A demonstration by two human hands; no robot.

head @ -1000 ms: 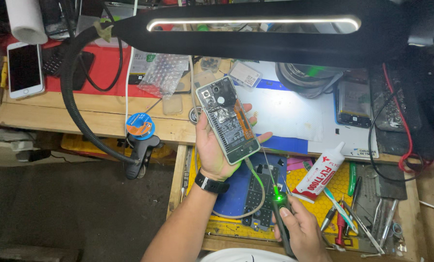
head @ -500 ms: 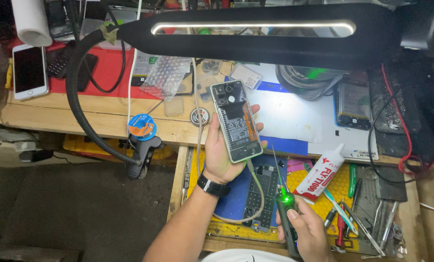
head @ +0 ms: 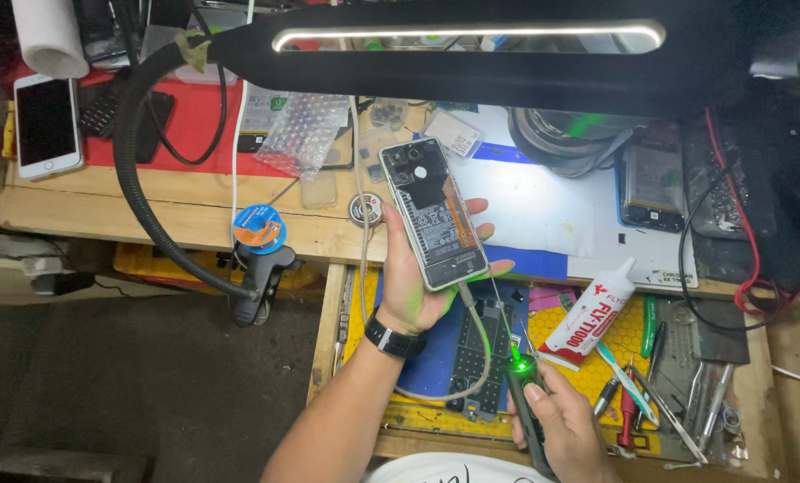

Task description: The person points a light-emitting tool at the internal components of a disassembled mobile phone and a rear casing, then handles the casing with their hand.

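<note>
I am looking down past the long black gooseneck lamp with its glowing strip (head: 472, 40) that is arching over the worn wooden table (head: 149, 215). Under it, the white work mat (head: 543, 210) is lying lit on the table, and an open drawer with a yellow honeycomb liner (head: 615, 358) is sitting below the table edge, crowded with small tools. My left hand (head: 418, 277), wearing a black wristband, is gripping the opened smartphone with its back cover off and its black battery and orange flex strip showing (head: 434, 213), holding it upright above the drawer and the table's front edge. A thin pale cable (head: 480, 340) is running from the phone's lower end down to the slim black tester with a green light (head: 523, 394), which my right hand (head: 561, 429) is closing around over the drawer. A white glue tube with red print (head: 588, 315) is lying just beside that hand. A white smartphone with a dark screen (head: 46, 125) is resting well apart at the far left.
</note>
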